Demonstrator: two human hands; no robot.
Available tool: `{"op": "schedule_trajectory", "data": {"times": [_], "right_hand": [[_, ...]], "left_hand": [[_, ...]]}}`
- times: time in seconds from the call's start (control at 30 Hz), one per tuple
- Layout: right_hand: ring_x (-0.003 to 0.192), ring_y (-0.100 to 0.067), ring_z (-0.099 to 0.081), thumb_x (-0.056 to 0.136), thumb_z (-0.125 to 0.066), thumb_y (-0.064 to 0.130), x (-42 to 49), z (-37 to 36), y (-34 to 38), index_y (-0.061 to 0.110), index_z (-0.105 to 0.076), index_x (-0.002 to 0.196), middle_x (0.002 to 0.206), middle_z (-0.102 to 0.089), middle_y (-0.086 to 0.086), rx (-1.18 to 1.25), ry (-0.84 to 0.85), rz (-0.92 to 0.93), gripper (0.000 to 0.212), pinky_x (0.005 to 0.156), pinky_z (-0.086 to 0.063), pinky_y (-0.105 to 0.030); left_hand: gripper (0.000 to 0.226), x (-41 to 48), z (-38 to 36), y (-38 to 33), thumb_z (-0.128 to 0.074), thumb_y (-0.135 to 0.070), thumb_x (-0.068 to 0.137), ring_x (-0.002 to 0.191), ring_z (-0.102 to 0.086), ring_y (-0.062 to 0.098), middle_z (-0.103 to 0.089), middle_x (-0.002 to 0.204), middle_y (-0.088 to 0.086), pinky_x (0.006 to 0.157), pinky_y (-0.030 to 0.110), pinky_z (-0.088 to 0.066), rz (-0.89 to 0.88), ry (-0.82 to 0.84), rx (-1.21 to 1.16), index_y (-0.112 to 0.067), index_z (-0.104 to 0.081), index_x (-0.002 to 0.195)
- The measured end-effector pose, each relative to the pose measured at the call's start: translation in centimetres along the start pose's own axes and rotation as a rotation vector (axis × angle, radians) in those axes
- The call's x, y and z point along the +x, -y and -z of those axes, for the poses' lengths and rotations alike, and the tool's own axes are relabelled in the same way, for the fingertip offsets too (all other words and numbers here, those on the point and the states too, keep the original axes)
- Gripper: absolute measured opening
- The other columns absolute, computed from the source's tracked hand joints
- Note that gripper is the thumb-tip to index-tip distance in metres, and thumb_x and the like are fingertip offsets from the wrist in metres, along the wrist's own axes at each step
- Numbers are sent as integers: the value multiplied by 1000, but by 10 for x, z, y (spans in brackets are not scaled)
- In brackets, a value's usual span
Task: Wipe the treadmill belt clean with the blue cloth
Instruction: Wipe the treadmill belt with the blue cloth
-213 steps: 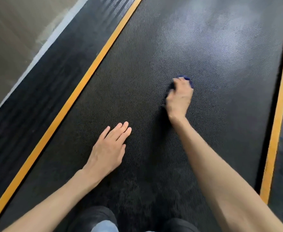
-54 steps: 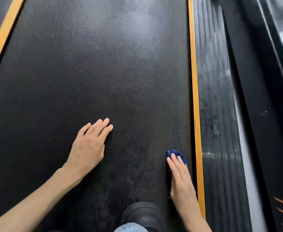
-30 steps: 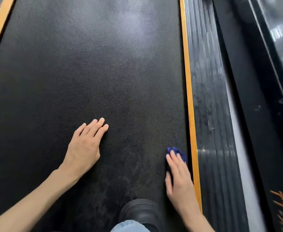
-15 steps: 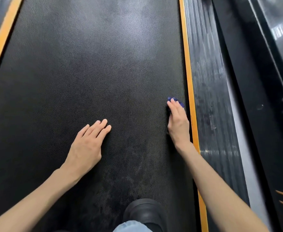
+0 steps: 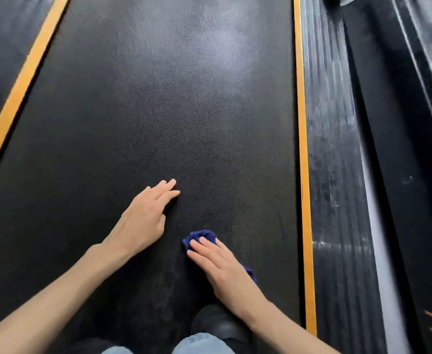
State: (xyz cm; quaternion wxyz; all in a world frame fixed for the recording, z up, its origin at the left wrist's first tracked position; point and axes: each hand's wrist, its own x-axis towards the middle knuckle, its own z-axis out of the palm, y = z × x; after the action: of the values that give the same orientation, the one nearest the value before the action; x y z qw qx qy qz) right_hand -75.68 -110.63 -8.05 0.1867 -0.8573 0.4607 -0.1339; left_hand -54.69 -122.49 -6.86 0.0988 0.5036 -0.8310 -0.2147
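Head view: right hand lay flat, fingers straight, atop blue cloth; treadmill belt stretched ahead (left hand flat, nearby).

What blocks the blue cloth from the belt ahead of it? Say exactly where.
Nothing visible lies straight ahead of the blue cloth, pressed under the right hand: the belt shows bare to the frame's top. Only the left hand rests on the belt, ahead and left of the cloth; a leftward stroke would likely meet it.
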Motion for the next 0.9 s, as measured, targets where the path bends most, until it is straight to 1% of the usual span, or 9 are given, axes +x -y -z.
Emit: {"op": "schedule_trajectory", "data": {"times": [0.07,0.1,0.2,0.3,0.37,0.5,0.63,0.8,0.9], "right_hand": [[134,-19,-36,99,-31,19,5,15,-26,12,-49,132,140,-48,-4,-54,66,116,38,113,-23,-36],[135,-21,-36,101,-28,19,12,22,-43,10,-51,131,140,-48,-5,-48,39,91,39,114,-23,-38],[129,-24,-43,101,-32,15,44,39,-90,5,-59,123,133,-54,-10,-68,-178,-161,36,110,-30,-44],[126,-22,-45,91,-39,10,67,49,-119,5,-60,121,131,-56,-10,-79,-280,-319,36,105,-34,-47],[129,-21,-44,91,-42,17,77,49,-116,8,-59,122,133,-54,-8,-1,-346,-440,37,107,-33,-47],[139,-18,-29,90,-45,37,74,42,-87,10,-45,137,143,-44,-5,-13,-272,-489,54,115,-24,-41],[140,-20,-27,92,-40,23,64,45,-94,9,-43,137,144,-41,-6,-63,-225,-390,48,112,-27,-45],[136,-30,-32,82,-40,-8,88,21,-66,2,-47,133,142,-44,-13,-118,-363,-521,52,110,-26,-53],[134,-33,-35,73,-42,-13,122,-14,-3,0,-47,133,142,-43,-15,-105,-242,-311,62,110,-26,-55]], "left_hand": [[62,-5,-1,2,-40,5,63,128,-45,29,-48,138,10,106,42,-29,-3,-10,-14,-6,-57,121],[61,-8,0,4,-42,9,65,129,-44,28,-47,139,9,107,41,-28,7,-17,-22,-6,-56,122],[66,-19,5,9,-49,19,66,132,-39,24,-44,141,7,111,38,-25,63,-34,-57,-7,-54,126],[64,-25,12,10,-46,19,69,134,-37,21,-44,141,5,112,34,-22,146,-70,-84,-7,-52,128],[64,-27,16,9,-47,19,68,133,-39,23,-46,140,6,111,35,-23,167,-98,-88,-6,-53,127],[64,-33,21,20,-47,19,68,132,-40,25,-46,140,8,111,36,-23,203,-100,-55,-6,-53,127],[63,-54,30,35,-45,18,71,134,-37,23,-44,142,7,112,33,-21,307,-117,-43,-6,-52,129],[61,-80,39,47,-47,18,72,135,-34,21,-41,143,7,113,31,-18,435,-147,-71,-5,-52,128],[61,-90,45,55,-45,17,73,137,-32,19,-39,145,6,114,31,-17,496,-170,-66,-6,-50,129]]}}
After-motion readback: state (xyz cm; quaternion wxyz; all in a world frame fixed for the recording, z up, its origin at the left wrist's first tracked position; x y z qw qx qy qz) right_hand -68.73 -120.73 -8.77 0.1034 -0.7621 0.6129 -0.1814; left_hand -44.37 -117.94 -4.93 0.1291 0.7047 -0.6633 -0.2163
